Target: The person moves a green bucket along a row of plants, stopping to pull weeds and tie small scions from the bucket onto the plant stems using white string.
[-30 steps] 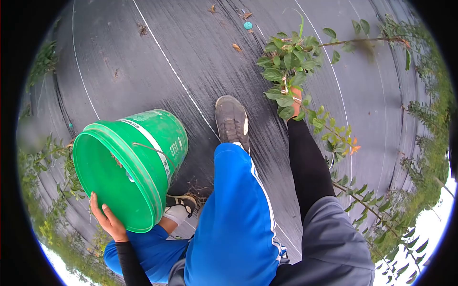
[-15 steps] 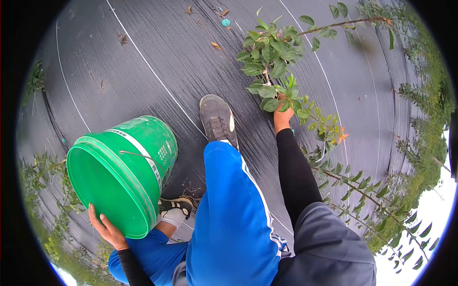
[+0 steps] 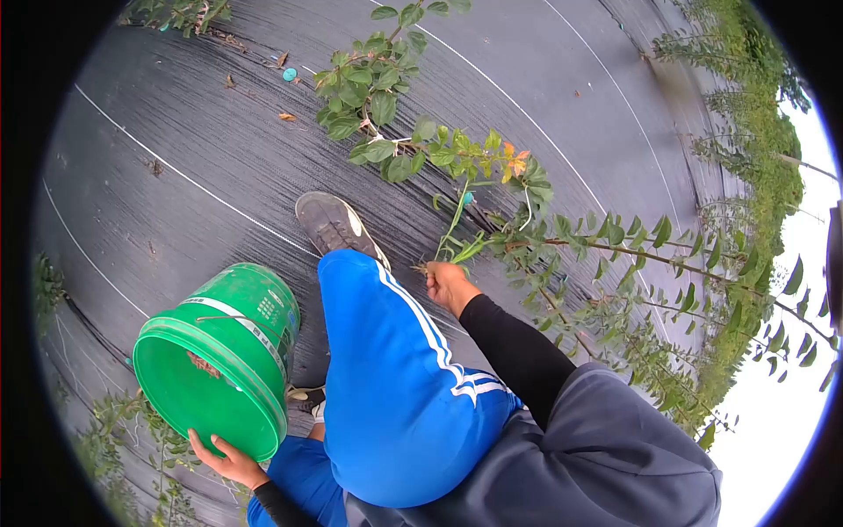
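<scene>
My left hand (image 3: 228, 461) holds the rim of a green bucket (image 3: 250, 303), fingers on the inside wall. The bucket is tilted with its mouth towards me, and some brownish matter (image 3: 204, 364) shows inside. My right hand (image 3: 450, 285) is closed on a pulled weed (image 3: 457, 233) with long green blades; its roots poke out by the fingers. Just beyond that hand, a leafy plant (image 3: 382, 88) with a few orange leaves leans over the ground sheet.
Black ground sheet (image 3: 219, 140) with white lines covers the ground. My shoe (image 3: 338, 227) rests on it near the weed. Long leafy branches (image 3: 667, 255) reach out at the right, and more plants (image 3: 114, 439) stand at the lower left. A teal disc (image 3: 290, 75) lies ahead.
My right hand has come out of the plant's leaves and back towards my knee, now with a weed in it. The view has turned, and brownish matter now shows in the bucket.
</scene>
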The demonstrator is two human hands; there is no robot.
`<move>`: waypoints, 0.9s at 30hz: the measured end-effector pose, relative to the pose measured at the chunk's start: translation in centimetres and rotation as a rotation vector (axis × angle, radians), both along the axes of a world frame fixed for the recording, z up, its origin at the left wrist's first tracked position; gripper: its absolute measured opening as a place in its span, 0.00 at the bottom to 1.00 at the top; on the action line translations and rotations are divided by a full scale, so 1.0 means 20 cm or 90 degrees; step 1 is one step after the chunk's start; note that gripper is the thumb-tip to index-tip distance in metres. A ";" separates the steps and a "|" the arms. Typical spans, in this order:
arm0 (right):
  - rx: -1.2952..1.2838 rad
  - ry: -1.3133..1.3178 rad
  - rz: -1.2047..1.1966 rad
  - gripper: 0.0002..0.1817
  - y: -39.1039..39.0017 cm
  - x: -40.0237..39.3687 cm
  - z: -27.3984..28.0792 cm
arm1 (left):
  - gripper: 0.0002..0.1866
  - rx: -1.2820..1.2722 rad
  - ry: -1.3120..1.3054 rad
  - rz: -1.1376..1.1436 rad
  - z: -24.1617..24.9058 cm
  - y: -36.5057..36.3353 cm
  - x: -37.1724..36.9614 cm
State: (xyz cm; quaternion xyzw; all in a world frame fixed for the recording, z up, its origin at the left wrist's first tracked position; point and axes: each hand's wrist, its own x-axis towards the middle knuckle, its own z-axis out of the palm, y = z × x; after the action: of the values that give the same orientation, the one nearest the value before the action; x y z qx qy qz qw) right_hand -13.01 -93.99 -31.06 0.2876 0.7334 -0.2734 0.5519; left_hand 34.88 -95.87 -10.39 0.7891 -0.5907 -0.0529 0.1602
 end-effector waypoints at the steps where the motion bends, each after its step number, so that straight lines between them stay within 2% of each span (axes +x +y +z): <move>1: -0.030 0.033 -0.026 0.09 -0.06 -0.03 0.06 | 0.22 0.001 -0.003 0.000 0.02 0.00 -0.02; 3: -0.178 0.163 0.010 0.05 -0.27 -0.24 0.25 | 0.22 -0.021 0.047 0.048 0.04 -0.01 -0.08; 5: -0.320 0.390 -0.020 0.07 -0.53 -0.55 0.46 | 0.22 -0.025 0.069 0.060 0.06 -0.03 -0.13; 6: -0.441 0.482 -0.078 0.13 -0.63 -0.77 0.51 | 0.22 -0.032 0.092 0.074 0.07 -0.04 -0.15; 7: -0.580 0.480 -0.092 0.19 -0.70 -0.98 0.64 | 0.22 -0.029 0.092 0.077 0.08 -0.04 -0.16; 8: -0.563 0.450 -0.179 0.23 -0.78 -1.04 0.85 | 0.22 -0.035 0.106 0.070 0.09 -0.05 -0.18; 9: -0.519 0.450 -0.127 0.23 -0.81 -1.10 0.94 | 0.22 -0.040 0.123 0.064 0.09 -0.06 -0.19; 11: -0.352 0.547 0.304 0.19 -0.76 -1.18 0.92 | 0.22 -0.032 0.096 0.066 0.06 -0.06 -0.17; 13: -0.029 0.462 0.882 0.18 -0.71 -1.20 0.86 | 0.22 -0.024 0.068 0.071 0.03 -0.07 -0.16; 15: 0.266 0.296 1.142 0.20 -0.65 -1.01 0.84 | 0.23 -0.060 0.130 0.095 0.02 -0.07 -0.16; 18: 0.317 0.231 1.169 0.21 -0.49 -0.90 0.73 | 0.23 -0.044 0.095 0.081 0.03 -0.08 -0.16; 20: 0.398 0.326 1.251 0.18 -0.40 -0.93 0.63 | 0.23 -0.040 0.085 0.084 0.03 -0.08 -0.15; 21: 0.397 0.319 1.258 0.18 -0.38 -0.96 0.60 | 0.23 -0.037 0.079 0.077 0.03 -0.08 -0.15; 23: 0.378 0.208 1.181 0.16 -0.39 -0.98 0.59 | 0.23 -0.046 0.098 0.087 0.02 -0.09 -0.16; 25: 0.374 0.202 1.191 0.15 -0.37 -1.02 0.59 | 0.22 -0.054 0.123 0.097 0.01 -0.09 -0.17; 27: 0.460 0.115 1.200 0.09 -0.36 -1.10 0.56 | 0.22 -0.066 0.145 0.093 0.01 -0.09 -0.17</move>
State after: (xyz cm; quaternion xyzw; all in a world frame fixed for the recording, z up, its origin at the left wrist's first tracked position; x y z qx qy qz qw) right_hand -34.97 -101.16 -19.86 -0.2802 0.7395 0.4913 0.3650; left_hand 31.53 -97.70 -10.22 0.8097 -0.5114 -0.0996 0.2701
